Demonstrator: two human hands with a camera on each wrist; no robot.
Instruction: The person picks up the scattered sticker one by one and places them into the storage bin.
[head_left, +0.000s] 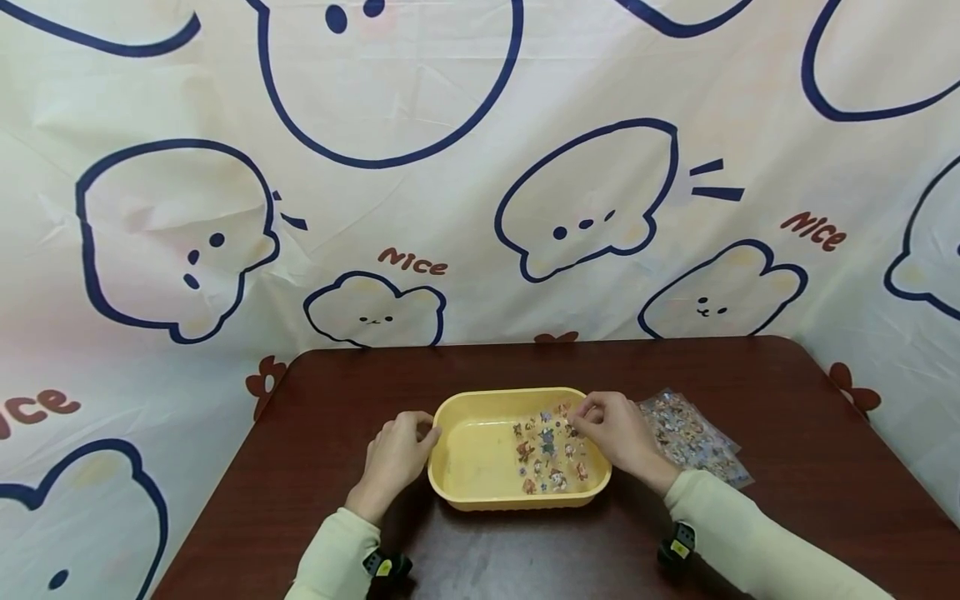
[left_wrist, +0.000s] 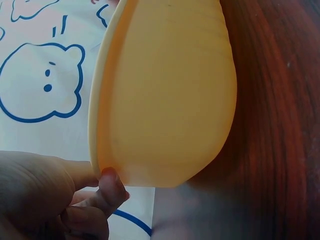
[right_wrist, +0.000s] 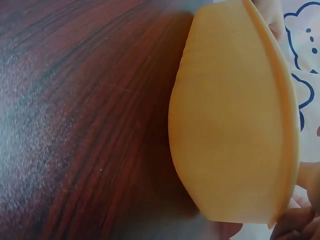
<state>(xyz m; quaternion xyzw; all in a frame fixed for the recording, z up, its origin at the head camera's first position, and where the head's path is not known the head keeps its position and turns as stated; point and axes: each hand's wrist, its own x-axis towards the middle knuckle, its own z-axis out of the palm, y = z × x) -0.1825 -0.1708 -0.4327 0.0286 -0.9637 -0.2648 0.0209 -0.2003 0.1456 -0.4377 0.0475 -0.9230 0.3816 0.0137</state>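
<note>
A yellow plastic tray (head_left: 472, 483) sits on the dark table, with a clear sheet of small cartoon stickers (head_left: 547, 450) in its right half. My left hand (head_left: 397, 450) holds the tray's left rim, and in the left wrist view the thumb (left_wrist: 112, 185) lies over the outer wall at the end. Reaching over the right rim, my right hand (head_left: 618, 429) pinches the sticker sheet near its upper right edge. The right wrist view shows mostly the tray's outer wall (right_wrist: 230, 115), with fingers (right_wrist: 295, 220) partly hidden behind its rim.
Several clear sticker sheets (head_left: 693, 437) lie in a loose stack to the right of the tray, beside my right forearm. A cartoon-printed cloth (head_left: 465, 217) hangs behind the brown table (head_left: 360, 375). Dark straps with small devices (head_left: 678, 546) are on both wrists.
</note>
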